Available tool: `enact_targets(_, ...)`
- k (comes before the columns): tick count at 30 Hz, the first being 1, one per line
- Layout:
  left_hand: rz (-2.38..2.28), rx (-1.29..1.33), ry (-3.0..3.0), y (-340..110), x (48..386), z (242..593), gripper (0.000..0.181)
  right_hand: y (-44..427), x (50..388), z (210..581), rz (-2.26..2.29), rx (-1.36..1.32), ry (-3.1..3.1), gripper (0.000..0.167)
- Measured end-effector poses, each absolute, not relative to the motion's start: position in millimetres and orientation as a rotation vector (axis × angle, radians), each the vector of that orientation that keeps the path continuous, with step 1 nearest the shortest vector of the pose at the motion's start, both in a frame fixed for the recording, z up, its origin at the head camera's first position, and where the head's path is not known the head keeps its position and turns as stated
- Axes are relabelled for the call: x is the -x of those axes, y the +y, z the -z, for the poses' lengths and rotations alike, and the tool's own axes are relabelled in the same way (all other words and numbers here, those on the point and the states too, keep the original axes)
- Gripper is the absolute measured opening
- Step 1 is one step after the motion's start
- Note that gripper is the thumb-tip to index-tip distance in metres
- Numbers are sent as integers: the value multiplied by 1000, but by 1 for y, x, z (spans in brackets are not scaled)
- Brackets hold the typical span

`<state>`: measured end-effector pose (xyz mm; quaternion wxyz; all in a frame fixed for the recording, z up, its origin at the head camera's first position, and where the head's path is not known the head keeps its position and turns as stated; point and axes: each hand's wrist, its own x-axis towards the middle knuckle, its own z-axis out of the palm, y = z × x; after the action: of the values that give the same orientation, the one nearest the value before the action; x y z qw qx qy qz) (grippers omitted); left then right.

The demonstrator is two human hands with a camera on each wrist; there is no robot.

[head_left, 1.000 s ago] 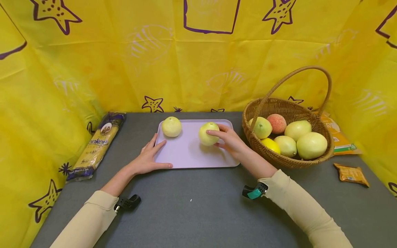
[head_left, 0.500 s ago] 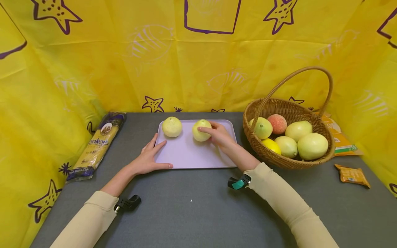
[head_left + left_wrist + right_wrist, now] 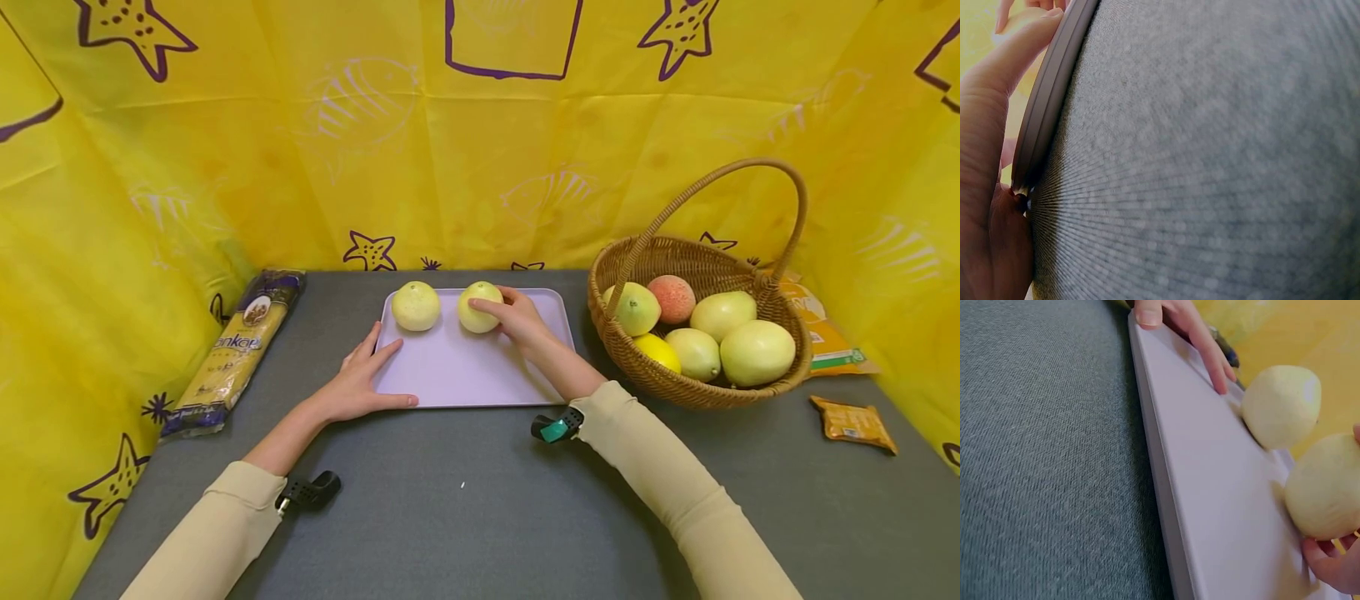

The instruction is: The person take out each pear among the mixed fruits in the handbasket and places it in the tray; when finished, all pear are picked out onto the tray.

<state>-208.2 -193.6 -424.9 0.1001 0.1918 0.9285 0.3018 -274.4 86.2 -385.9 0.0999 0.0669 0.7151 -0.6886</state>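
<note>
A lilac tray (image 3: 465, 375) lies on the grey table. At its back left sits a pale yellow-green round fruit (image 3: 416, 307). My right hand (image 3: 521, 321) grips a second such fruit (image 3: 478, 308) beside the first, with a narrow gap between the two. In the right wrist view, the gripped fruit (image 3: 1325, 487) is low over the tray or on it; I cannot tell which. My left hand (image 3: 356, 386) rests spread on the tray's left end, its thumb along the front edge. The left wrist view shows the left thumb (image 3: 1016, 56) against the tray's rim (image 3: 1047, 100).
On the right stands a wicker basket (image 3: 660, 385) with a tall handle, holding several fruits, one of them reddish (image 3: 671, 299). Beside it lie an orange packet (image 3: 853, 423) and a larger orange bag (image 3: 825, 337). A pasta bag (image 3: 232, 358) lies at the left.
My right hand has moved left and slightly back over the tray with the gripped fruit, bringing it closer to the other one. The left hand has stayed in place.
</note>
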Motion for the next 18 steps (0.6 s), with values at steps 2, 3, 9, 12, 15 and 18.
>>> enact_targets(2, -891, -562, 2743, -194, 208, 425, 104, 85, 276, 386, 2021, -183, 2147, 71)
enact_targets(3, -890, -560, 2743, -193, 208, 425, 104, 84, 276, 387, 2015, -177, 2159, 71)
enact_targets(9, -892, -562, 2739, -194, 208, 425, 104, 82, 278, 388, 1991, -175, 2209, 71)
enact_targets(12, -895, -567, 2740, -194, 208, 425, 104, 81, 279, 388, 1982, -177, 2223, 71)
enact_targets(15, -897, -567, 2744, -193, 208, 426, 104, 81, 279, 389, 1963, -175, 2248, 71)
enact_targets(18, -897, -568, 2745, -193, 208, 426, 104, 81, 280, 390, 1939, -172, 2277, 72)
